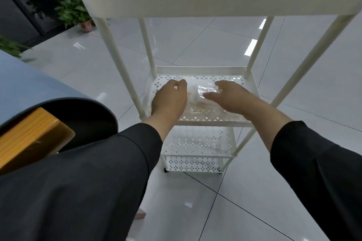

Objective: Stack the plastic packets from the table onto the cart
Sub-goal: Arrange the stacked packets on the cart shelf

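A white perforated cart stands in front of me with several tiers. Clear plastic packets lie in a small pile on its middle shelf. My left hand is over the left side of the pile, its fingers curled at the packet edge. My right hand lies over the right side, fingers reaching across the top packet and thumb stretched along its near edge. Whether either hand actually grips the plastic is unclear.
A blue round table with a wooden leg is at my left, close to the cart. Lower cart shelves sit beneath. Potted plants stand on the tiled floor at far left. A small white scrap lies on the floor.
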A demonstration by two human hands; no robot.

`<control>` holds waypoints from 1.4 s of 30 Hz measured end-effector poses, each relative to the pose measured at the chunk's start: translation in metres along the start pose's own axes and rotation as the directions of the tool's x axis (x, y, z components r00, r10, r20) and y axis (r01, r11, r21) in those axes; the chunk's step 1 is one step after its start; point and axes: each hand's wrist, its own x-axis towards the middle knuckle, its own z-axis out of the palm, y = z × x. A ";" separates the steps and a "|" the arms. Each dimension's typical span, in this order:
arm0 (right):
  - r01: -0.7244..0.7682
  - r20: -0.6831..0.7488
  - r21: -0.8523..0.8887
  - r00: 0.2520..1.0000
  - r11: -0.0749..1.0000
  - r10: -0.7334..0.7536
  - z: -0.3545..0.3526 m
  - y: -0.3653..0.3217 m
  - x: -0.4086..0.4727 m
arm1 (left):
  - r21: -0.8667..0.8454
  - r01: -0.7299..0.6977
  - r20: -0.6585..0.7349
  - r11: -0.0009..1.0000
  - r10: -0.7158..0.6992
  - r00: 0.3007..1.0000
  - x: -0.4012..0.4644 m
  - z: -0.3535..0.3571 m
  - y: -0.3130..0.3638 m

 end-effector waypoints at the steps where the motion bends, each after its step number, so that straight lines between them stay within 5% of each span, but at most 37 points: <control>1: -0.019 -0.030 -0.005 0.999 1.000 0.019 -0.001 0.001 0.001 | 0.056 -0.014 0.021 0.998 0.012 1.000 0.002 0.001 -0.003; 6: -0.046 -0.028 -0.238 0.999 0.970 0.040 0.006 -0.008 0.005 | 0.518 -0.225 0.313 0.825 0.062 0.948 0.004 0.014 -0.018; 12: -0.048 -0.025 -0.201 0.999 0.978 0.043 0.008 -0.021 0.019 | 0.507 -0.276 0.331 0.816 0.111 0.937 -0.002 0.012 -0.016; 22: -0.060 0.001 0.129 0.998 0.990 0.060 0.006 -0.031 0.026 | 0.459 -0.299 0.356 0.836 0.135 0.925 -0.006 0.007 -0.011; 26: -0.095 -0.037 0.251 0.994 0.963 0.107 0.004 -0.032 0.023 | 0.067 -0.082 0.180 0.994 0.069 0.981 -0.010 0.000 -0.008; 28: -0.102 -0.067 0.350 0.989 0.931 0.133 -0.001 -0.033 0.018 | -0.178 -0.045 0.016 0.983 0.049 0.999 -0.012 -0.004 -0.010; 33: -0.045 -0.149 0.574 0.976 0.817 0.159 -0.011 -0.032 0.001 | -0.414 -0.086 -0.264 0.906 -0.029 0.964 -0.031 -0.013 -0.001; 35: -0.034 -0.115 0.698 0.981 0.715 0.159 -0.013 -0.031 -0.004 | -0.500 -0.017 -0.186 0.866 -0.088 0.979 -0.034 -0.013 0.007; 38: -0.004 -0.046 0.809 0.997 0.588 0.069 -0.012 -0.037 -0.017 | -0.626 0.254 0.142 0.737 -0.212 0.967 -0.031 -0.010 0.014; 42: 0.097 -0.047 0.701 0.995 0.706 -0.090 -0.003 -0.048 -0.030 | -0.767 0.413 0.398 0.491 -0.141 0.907 -0.025 -0.006 0.014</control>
